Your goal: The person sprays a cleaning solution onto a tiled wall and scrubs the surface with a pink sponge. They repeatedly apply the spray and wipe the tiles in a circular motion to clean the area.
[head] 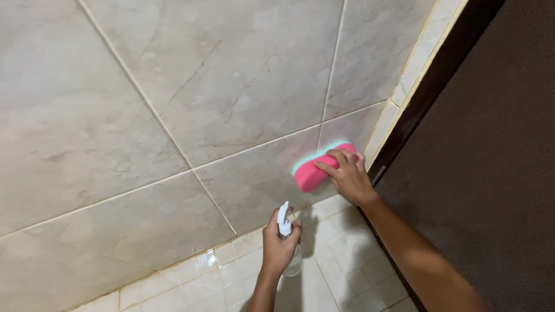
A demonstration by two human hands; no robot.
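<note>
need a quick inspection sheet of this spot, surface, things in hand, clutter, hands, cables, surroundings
surface: grey marbled wall tiles with pale grout lines; a glossy patch, maybe wet, near the bottom edge
job's things: pink sponge with a green face pressed flat on the wall; small clear spray bottle with a white nozzle, held upright
clutter: nothing seen
grippers: right hand laid over the sponge, fingers curled on its top edge; left hand wrapped round the bottle neck
cables: nothing seen
surroundings: small pale floor tiles below; dark door frame and brown door at the right
</note>
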